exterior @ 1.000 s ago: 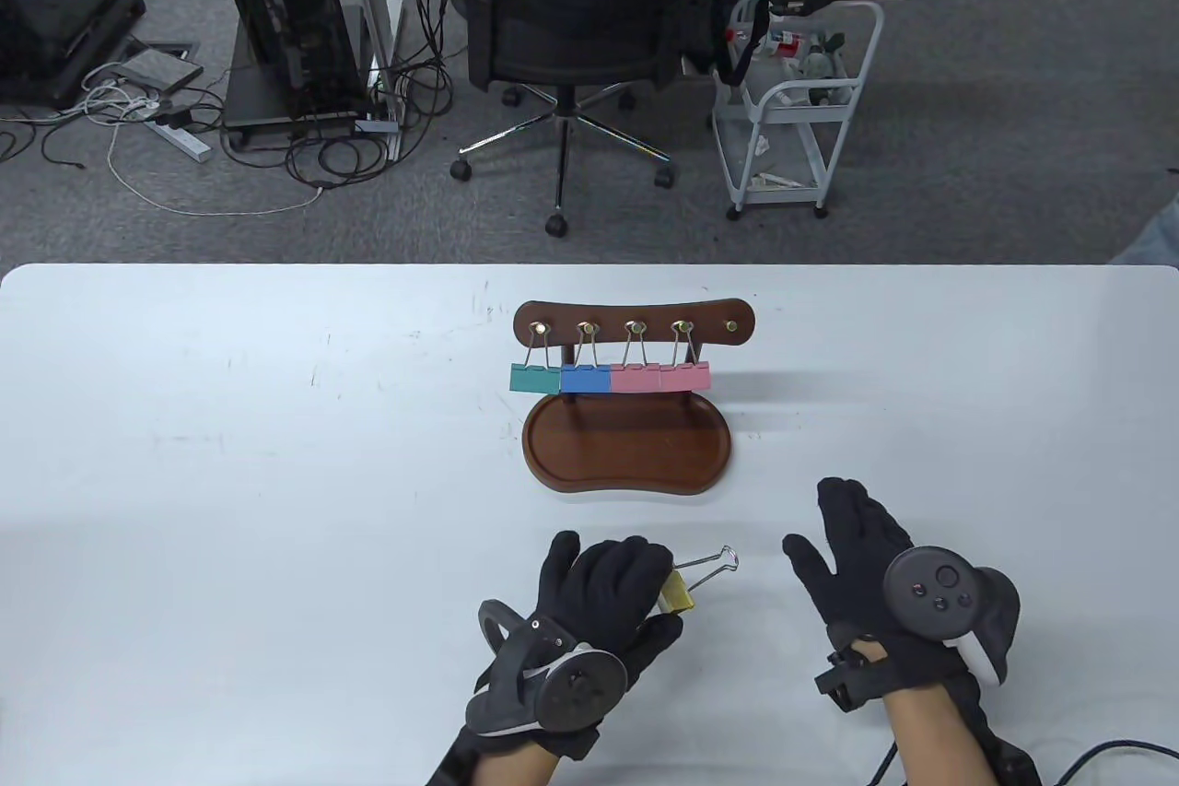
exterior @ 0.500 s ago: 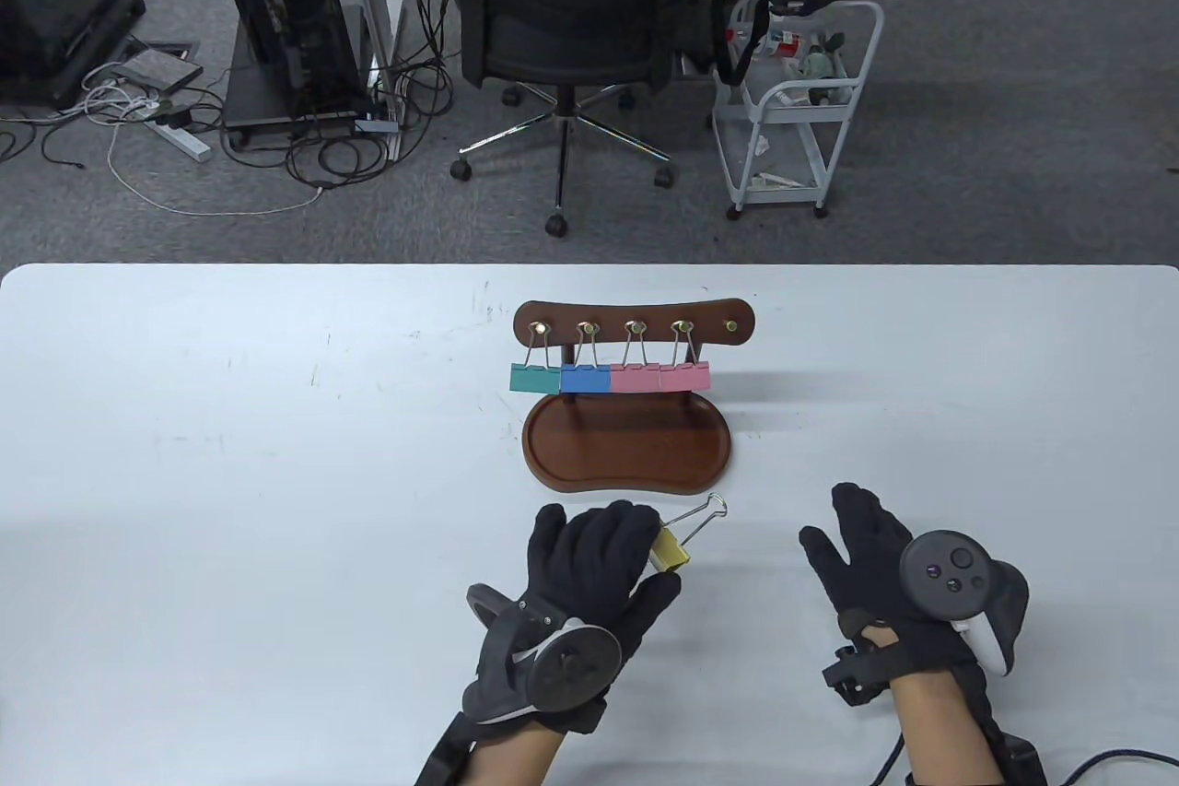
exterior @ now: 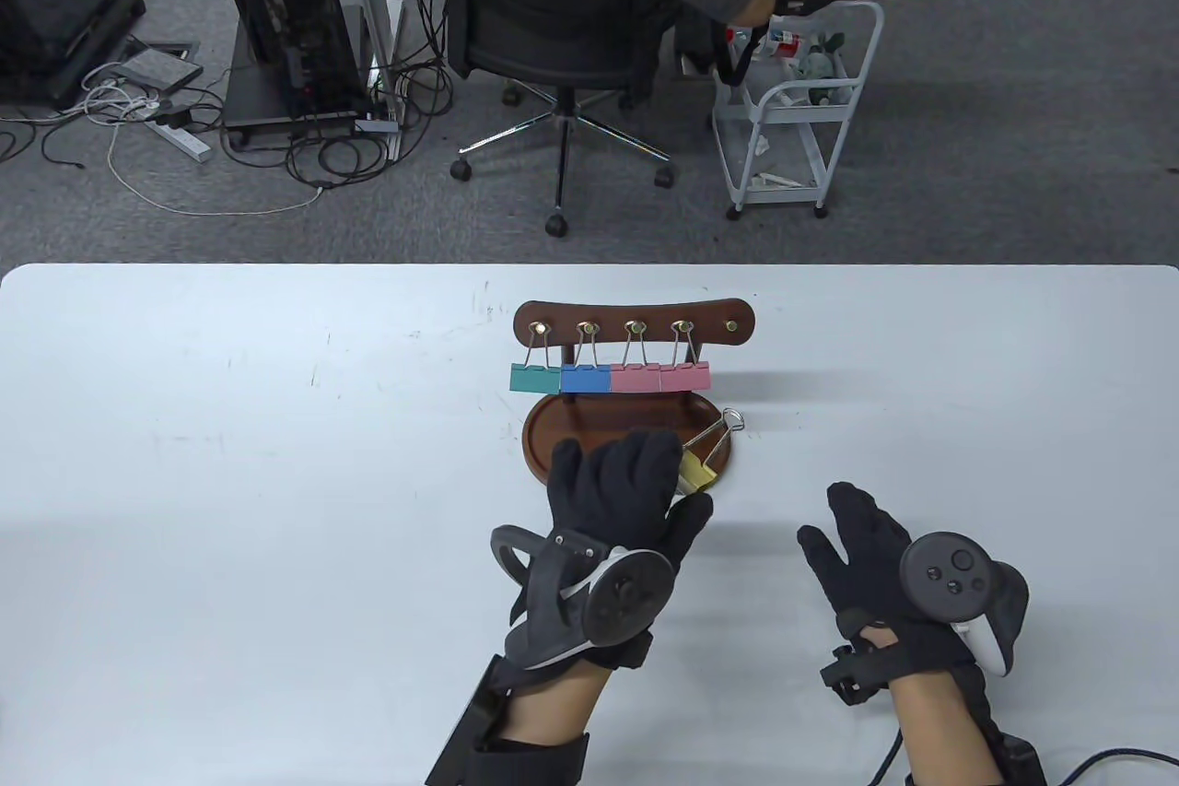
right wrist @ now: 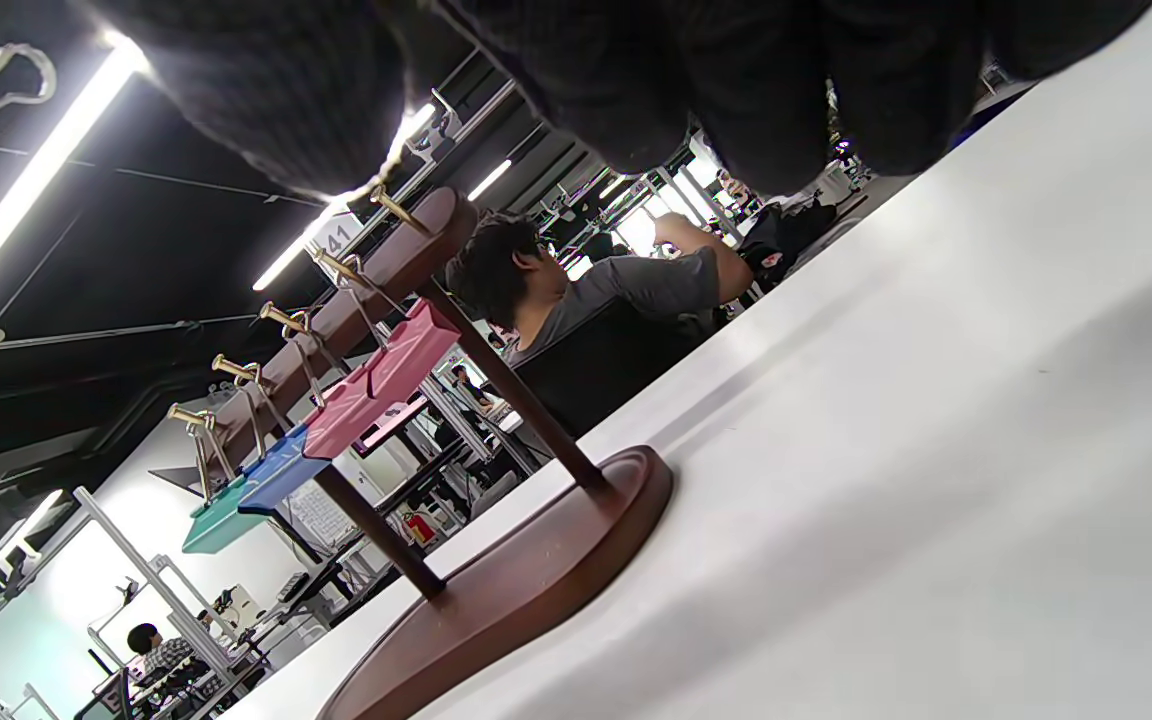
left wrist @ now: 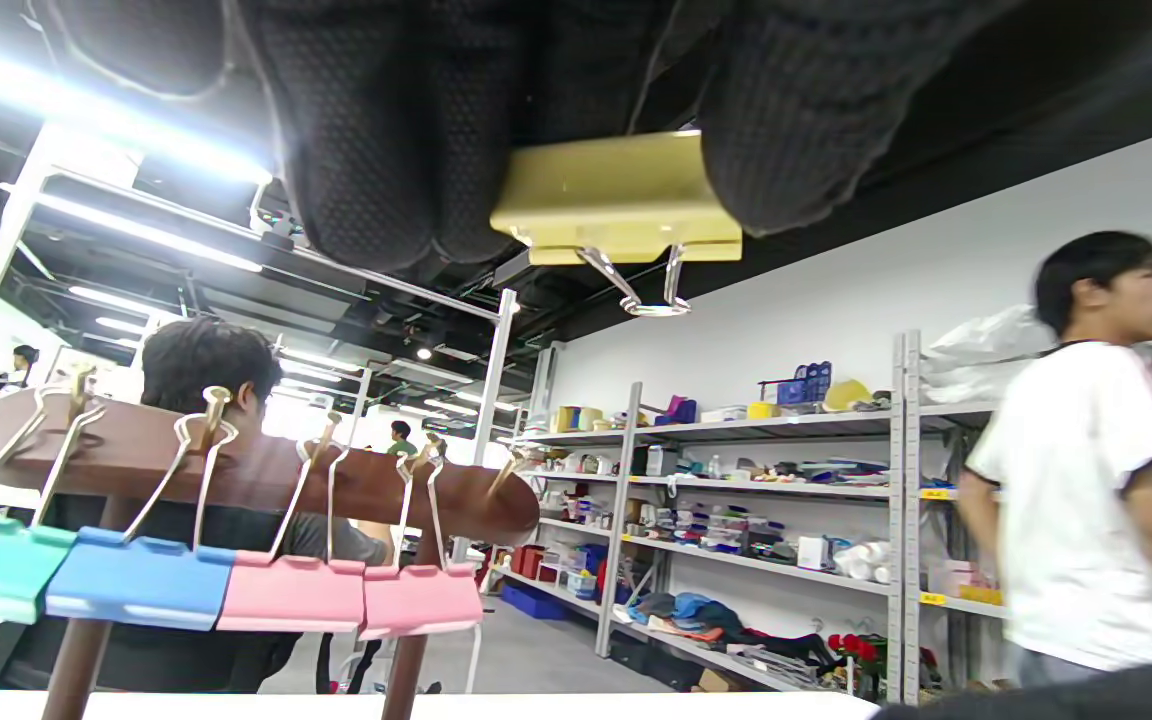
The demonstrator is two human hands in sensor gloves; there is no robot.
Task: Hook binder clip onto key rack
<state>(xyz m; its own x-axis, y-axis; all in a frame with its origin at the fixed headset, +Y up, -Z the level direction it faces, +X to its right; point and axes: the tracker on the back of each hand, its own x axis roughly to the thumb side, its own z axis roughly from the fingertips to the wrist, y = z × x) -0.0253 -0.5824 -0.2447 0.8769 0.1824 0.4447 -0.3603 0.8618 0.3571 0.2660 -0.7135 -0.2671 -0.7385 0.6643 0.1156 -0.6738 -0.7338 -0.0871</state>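
Forward over the key rack (exterior: 636, 330) tray, left hand (exterior: 622, 491) pinches yellow binder clip (exterior: 697, 473) at fingertips.

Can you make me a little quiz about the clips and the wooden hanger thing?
1. True or false: the left hand holds the yellow binder clip.
2. How many clips hang on the key rack now?
3. Which hook is bare: A the far left one, B the far right one, C a middle one?

Key: 1 true. 2 four: a green clip, a blue clip, two pink clips. 3 B.
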